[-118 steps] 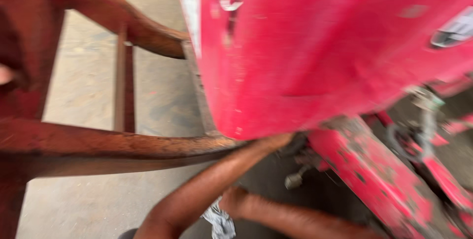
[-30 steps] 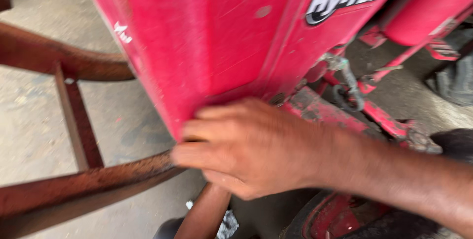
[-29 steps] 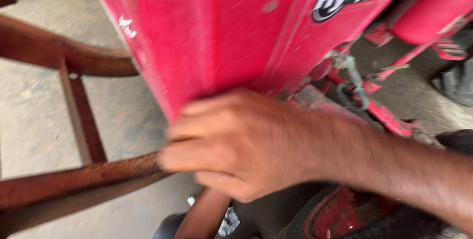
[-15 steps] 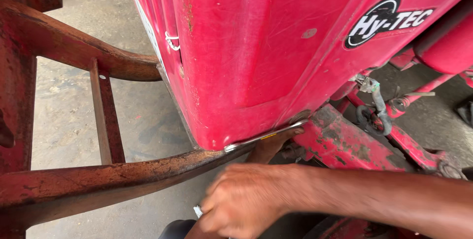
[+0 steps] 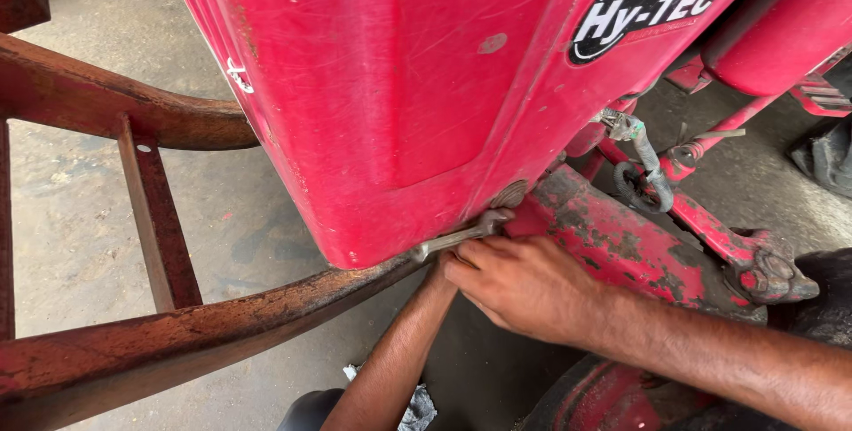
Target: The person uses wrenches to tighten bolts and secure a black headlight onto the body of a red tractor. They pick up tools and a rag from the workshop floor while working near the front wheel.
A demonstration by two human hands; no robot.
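I see the spanner (image 5: pixel 461 236) seated under the red body panel's (image 5: pixel 390 111) lower edge, my right hand (image 5: pixel 524 284) curled around its handle. My left hand is hidden beneath, probably steadying a nut. A slip could bash knuckles against the rusty frame (image 5: pixel 213 329).

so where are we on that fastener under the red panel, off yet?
Not off yet. Done: a spanner is seated on the fastener at the lower edge of the red panel. In hand: the right hand grips the spanner's handle, while the left forearm reaches up underneath, its hand hidden. Left: the fastener still sits in place, so it has yet to come free.
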